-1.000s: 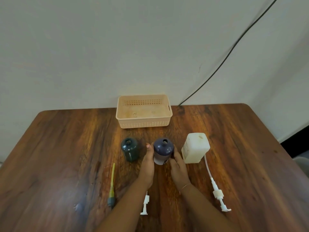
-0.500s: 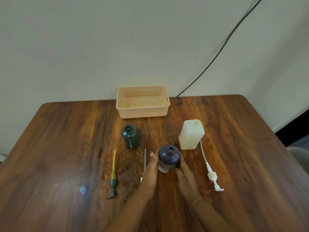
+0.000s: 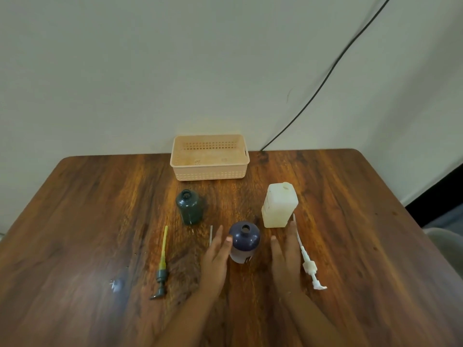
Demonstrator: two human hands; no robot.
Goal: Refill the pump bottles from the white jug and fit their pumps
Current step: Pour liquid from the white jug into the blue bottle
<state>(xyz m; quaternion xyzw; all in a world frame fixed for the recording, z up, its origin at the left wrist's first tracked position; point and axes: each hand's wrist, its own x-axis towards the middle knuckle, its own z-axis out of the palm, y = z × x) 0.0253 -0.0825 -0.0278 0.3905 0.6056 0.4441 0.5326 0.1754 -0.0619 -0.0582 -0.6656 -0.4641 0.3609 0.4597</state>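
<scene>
- Purple bottle stands upright with its mouth open, near the middle of the counter.
- Just to its left is the left hand, fingers straight and pointing away from the person, its grip apart and holding nothing. The thumb tip is at the side of the purple bottle, but I cannot tell whether it touches.
- On the other side, the right hand is clear of the bottle, with bare wood showing between them. Its fingers are straight, its grip apart and empty, and its fingertips are near the foot of the white jug.
- That jug stands upright behind and to the right of the purple bottle.
- Just right of the right hand lies a white pump, its tube pointing toward the jug and its head toward the person.
- Further back and to the left, a green bottle stands upright, also open at the top.
- Left of the left hand lies a green pump with a yellow tube, its head toward the person.
- Beside the left fingers a thin pale tube shows; the hand hides the rest of it.
- At the far edge, by the wall, sits a peach basket.
</scene>
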